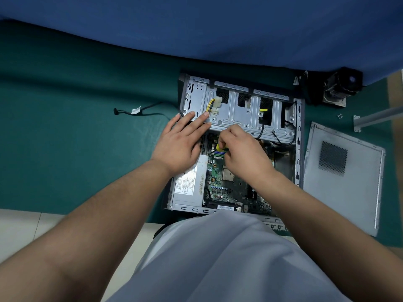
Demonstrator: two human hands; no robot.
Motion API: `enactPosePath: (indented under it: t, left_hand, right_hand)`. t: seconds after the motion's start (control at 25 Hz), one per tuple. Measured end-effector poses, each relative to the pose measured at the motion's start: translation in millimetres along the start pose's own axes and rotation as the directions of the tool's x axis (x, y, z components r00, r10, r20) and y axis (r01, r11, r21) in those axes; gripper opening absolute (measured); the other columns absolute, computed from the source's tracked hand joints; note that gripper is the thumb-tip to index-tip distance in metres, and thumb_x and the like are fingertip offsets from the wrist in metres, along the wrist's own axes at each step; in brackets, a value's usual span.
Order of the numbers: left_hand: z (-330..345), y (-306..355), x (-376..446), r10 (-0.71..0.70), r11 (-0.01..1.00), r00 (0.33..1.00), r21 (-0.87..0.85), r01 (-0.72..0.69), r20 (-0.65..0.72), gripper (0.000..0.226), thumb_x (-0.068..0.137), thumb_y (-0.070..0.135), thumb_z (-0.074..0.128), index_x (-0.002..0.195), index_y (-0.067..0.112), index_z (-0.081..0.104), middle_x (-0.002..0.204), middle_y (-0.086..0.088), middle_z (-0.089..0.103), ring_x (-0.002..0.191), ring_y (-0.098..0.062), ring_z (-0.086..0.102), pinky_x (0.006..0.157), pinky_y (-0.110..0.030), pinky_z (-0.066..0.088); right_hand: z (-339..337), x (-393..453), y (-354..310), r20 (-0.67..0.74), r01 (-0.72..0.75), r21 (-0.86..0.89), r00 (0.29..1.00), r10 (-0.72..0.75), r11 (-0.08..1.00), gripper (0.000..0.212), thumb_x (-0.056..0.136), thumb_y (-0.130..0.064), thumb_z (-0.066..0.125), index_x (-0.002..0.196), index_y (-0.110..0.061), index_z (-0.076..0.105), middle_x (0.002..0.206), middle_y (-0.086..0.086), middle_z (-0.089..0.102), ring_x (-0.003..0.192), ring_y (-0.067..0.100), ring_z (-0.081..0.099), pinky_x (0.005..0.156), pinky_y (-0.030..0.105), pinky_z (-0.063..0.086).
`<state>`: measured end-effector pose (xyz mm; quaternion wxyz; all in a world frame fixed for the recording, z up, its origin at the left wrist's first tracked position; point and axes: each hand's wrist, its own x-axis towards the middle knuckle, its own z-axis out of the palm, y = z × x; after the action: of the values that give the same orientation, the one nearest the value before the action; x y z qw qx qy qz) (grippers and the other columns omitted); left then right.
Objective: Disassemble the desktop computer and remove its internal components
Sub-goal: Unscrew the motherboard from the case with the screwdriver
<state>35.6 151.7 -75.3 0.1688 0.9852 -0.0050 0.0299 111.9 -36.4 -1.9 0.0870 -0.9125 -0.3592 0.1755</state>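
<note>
An open desktop case (299, 136) lies flat on a green table. Inside it I see the green motherboard (220, 182), a grey power supply (188, 184) at the left and a metal drive cage (239, 110) at the far end. My left hand (181, 144) rests with straight fingers on the cage's near left edge. My right hand (242, 151) grips a yellow-handled screwdriver (218, 147), its tip pointing down-left at the board just below the cage. A bare processor (227, 175) shows by my right wrist.
The removed side panel (344, 177) lies right of the case. A loose black cable (139, 112) lies to the left. A cooler with fan (340, 88), a metal bracket (375, 118) and small screws (339, 115) sit at the far right. A blue cloth (196, 25) covers the back.
</note>
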Motion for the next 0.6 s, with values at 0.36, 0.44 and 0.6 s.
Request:
enactPosePath:
  t: [0.36, 0.44, 0.6]
  left_hand:
    - [-0.5, -0.1, -0.2, 0.0, 1.0, 1.0, -0.008, 0.0, 0.006, 0.061, 0.097, 0.028, 0.044, 0.158, 0.028, 0.039, 0.169, 0.012, 0.023, 0.156, -0.02, 0.021, 0.128, -0.044, 0.008]
    - [-0.5, -0.4, -0.1, 0.001, 1.0, 1.0, -0.013, -0.001, 0.008, 0.061, 0.098, 0.028, 0.044, 0.158, 0.028, 0.038, 0.169, 0.012, 0.023, 0.156, -0.019, 0.02, 0.128, -0.045, 0.009]
    - [-0.1, -0.2, -0.2, 0.005, 1.0, 1.0, -0.025, -0.004, 0.01, 0.061, 0.098, 0.028, 0.045, 0.158, 0.028, 0.038, 0.169, 0.012, 0.022, 0.156, -0.019, 0.02, 0.128, -0.045, 0.008]
  right_hand:
    - [1.4, -6.7, 4.3, -0.057, -0.039, -0.004, 0.998, 0.039, 0.999, 0.024, 0.082, 0.002, 0.061, 0.096, -0.017, 0.054, 0.109, 0.003, 0.05, 0.092, 0.026, 0.056, 0.075, 0.035, 0.045]
    - [1.2, -7.6, 3.8, -0.074, -0.041, 0.003, 0.996, 0.041, 0.999, 0.023, 0.083, 0.001, 0.061, 0.096, -0.017, 0.054, 0.109, 0.002, 0.051, 0.092, 0.024, 0.055, 0.074, 0.034, 0.043]
    - [-0.9, -10.2, 5.0, -0.11, -0.044, 0.031, 0.993, 0.047, 0.999, 0.023, 0.083, -0.001, 0.061, 0.095, -0.019, 0.054, 0.108, 0.002, 0.05, 0.087, 0.021, 0.053, 0.071, 0.031, 0.038]
